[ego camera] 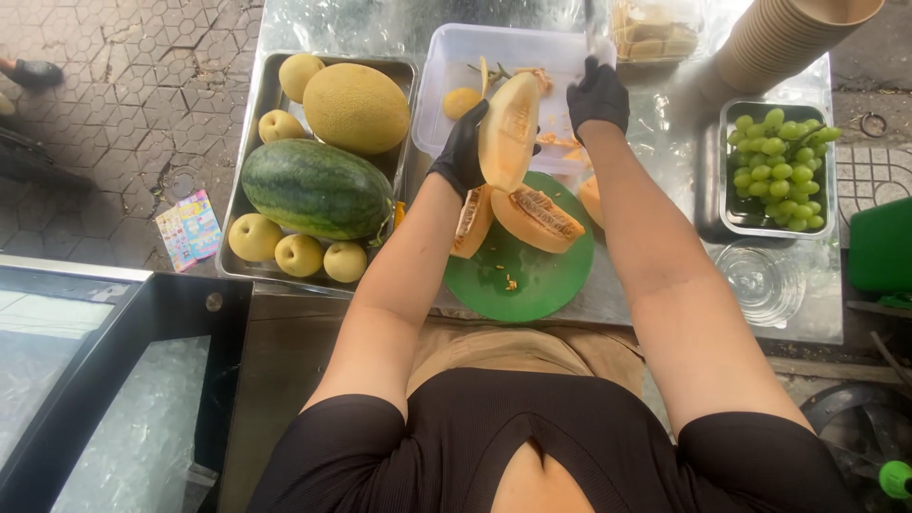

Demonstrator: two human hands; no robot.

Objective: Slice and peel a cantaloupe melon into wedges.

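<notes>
My left hand, in a black glove, holds a long melon wedge upright over a white plastic tub. My right hand, also gloved in black, grips a knife whose blade points away above the tub. Two more melon wedges lie on a round green cutting board just below my hands. Peel scraps and a small yellow piece sit inside the tub.
A metal tray on the left carries a watermelon, a whole melon and several yellow pears. At right stand a tray of green grapes, stacked paper cups, a clear lid and a green container.
</notes>
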